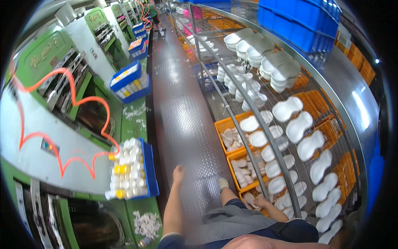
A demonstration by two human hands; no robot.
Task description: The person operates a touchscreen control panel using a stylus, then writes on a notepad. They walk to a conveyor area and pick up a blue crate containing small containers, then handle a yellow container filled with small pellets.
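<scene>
Right hand (260,202) fingers grasping white elongated mould (251,199), long axis pointing toward rack (286,174), left hand (179,171) fingers loosely curled, empty.

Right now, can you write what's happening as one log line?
left hand: empty, hanging over metal floor | right hand: reaching into orange crate | white moulded pieces on wire rack

Blue crates (139,168), green machines (45,54), orange hose (70,83)
</scene>
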